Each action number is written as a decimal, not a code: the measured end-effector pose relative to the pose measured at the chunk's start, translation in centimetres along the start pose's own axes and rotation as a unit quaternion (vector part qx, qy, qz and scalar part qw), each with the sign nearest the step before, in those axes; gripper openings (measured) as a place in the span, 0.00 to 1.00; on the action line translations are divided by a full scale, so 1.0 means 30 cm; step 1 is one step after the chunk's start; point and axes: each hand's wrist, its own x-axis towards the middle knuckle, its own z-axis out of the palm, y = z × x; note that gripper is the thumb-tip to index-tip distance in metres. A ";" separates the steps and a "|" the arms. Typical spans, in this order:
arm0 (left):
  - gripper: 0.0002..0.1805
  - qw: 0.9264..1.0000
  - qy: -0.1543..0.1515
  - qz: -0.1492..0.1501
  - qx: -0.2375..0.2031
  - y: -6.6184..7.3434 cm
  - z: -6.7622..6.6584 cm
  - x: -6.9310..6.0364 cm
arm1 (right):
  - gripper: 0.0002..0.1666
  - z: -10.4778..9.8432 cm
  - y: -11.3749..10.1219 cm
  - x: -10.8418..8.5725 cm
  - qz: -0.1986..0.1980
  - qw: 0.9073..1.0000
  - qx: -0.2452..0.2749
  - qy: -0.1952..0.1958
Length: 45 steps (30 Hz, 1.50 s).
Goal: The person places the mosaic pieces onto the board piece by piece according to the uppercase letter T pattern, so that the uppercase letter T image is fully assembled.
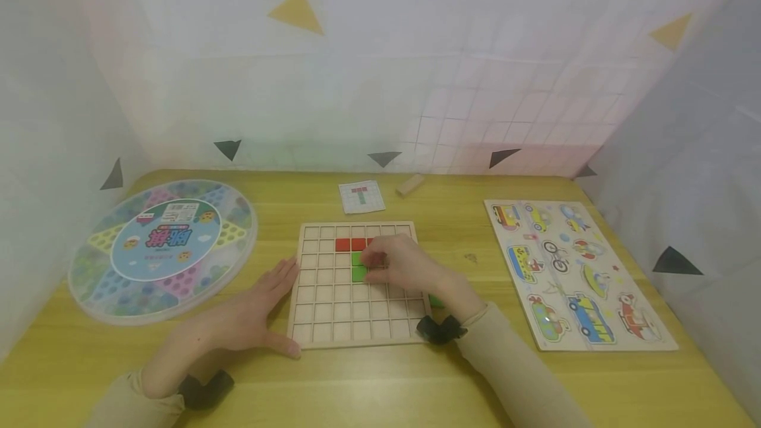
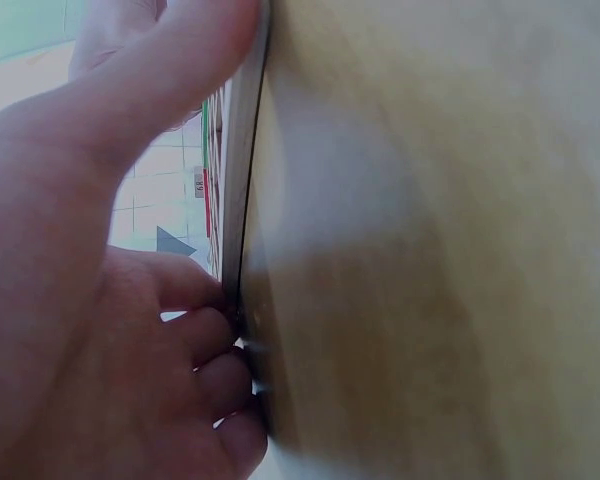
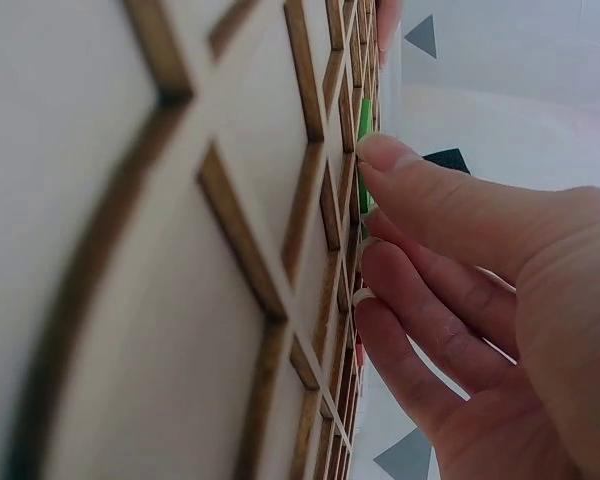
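In the head view a wooden grid board (image 1: 322,331) lies on the table, with red square tiles (image 1: 343,245) in a row and green square tiles (image 1: 359,274) below them. My right hand (image 1: 410,266) is over the board, its fingertips and thumb touching the green tiles, which lie in the cells. From the right wrist, the thumb rests at a green tile (image 3: 366,115) and the other fingertips touch the grid. Spread along the board's left edge, my left hand (image 1: 244,319) steadies it, thumb by the near left corner. The left wrist view shows its fingers (image 2: 220,385) against that edge.
Behind the board lie a pattern card (image 1: 362,197) with a red and green T and a small wooden block (image 1: 411,185). A round Chinese checkers board (image 1: 166,243) is at the left. A vehicle puzzle (image 1: 571,283) lies right. Something green (image 1: 436,300) shows by the right wrist.
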 end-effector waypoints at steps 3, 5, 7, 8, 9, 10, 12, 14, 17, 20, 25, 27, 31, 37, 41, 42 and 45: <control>0.75 1.000 -0.001 -0.001 -0.001 0.000 -0.001 -0.001 | 0.15 -0.001 0.001 0.000 -0.006 1.000 -0.002 0.001; 0.75 1.000 0.000 -0.001 -0.001 0.000 -0.001 -0.001 | 0.15 -0.001 0.001 -0.001 -0.008 1.000 -0.002 0.001; 0.75 1.000 0.000 -0.001 -0.001 0.000 -0.001 -0.001 | 0.14 -0.002 0.000 -0.001 -0.008 1.000 -0.001 0.000; 0.75 1.000 0.000 -0.001 -0.001 0.000 -0.001 -0.001 | 0.14 -0.002 0.000 -0.001 -0.008 1.000 -0.001 0.000; 0.75 1.000 0.001 -0.001 -0.001 0.000 -0.001 0.000 | 0.14 -0.002 0.000 -0.001 -0.007 1.000 -0.001 -0.001; 0.75 1.000 0.001 0.000 -0.001 -0.001 -0.001 0.000 | 0.14 -0.002 0.000 -0.001 -0.007 1.000 -0.002 -0.001; 0.75 1.000 0.000 -0.001 -0.001 -0.001 0.000 0.000 | 0.14 -0.002 0.000 -0.001 -0.006 1.000 -0.003 -0.001; 0.75 1.000 0.000 -0.001 -0.002 -0.002 0.000 0.000 | 0.14 -0.002 0.000 0.000 -0.005 1.000 -0.002 -0.002; 0.74 1.000 -0.001 -0.002 -0.006 -0.003 -0.003 -0.002 | 0.15 -0.003 -0.002 0.002 -0.004 1.000 -0.002 -0.004; 0.74 1.000 0.000 -0.001 -0.006 -0.002 -0.005 -0.003 | 0.14 -0.014 -0.006 0.003 -0.002 1.000 0.007 -0.006; 0.74 1.000 -0.003 -0.001 -0.009 0.005 -0.007 -0.003 | 0.13 -0.084 -0.028 -0.025 -0.011 0.999 0.049 0.018; 0.74 1.000 -0.006 -0.003 -0.010 0.008 -0.008 -0.002 | 0.13 -0.117 -0.036 -0.045 -0.019 0.998 0.051 0.032; 0.75 1.000 -0.008 -0.006 -0.013 0.010 -0.010 -0.002 | 0.13 -0.164 -0.018 -0.086 -0.031 0.998 0.036 0.046; 0.75 1.000 -0.008 -0.007 -0.013 0.011 -0.007 0.002 | 0.11 -0.203 0.041 -0.160 -0.031 0.997 0.007 0.073; 0.74 1.000 -0.008 -0.009 -0.012 0.007 -0.005 0.003 | 0.10 -0.223 0.072 -0.207 -0.038 0.995 -0.013 0.096; 0.74 1.000 -0.008 -0.010 -0.012 0.006 -0.004 0.002 | 0.11 -0.227 0.078 -0.218 -0.039 0.994 -0.017 0.101; 0.73 1.000 -0.009 -0.011 -0.012 0.005 -0.003 0.002 | 0.12 -0.237 0.100 -0.250 -0.035 0.992 -0.034 0.113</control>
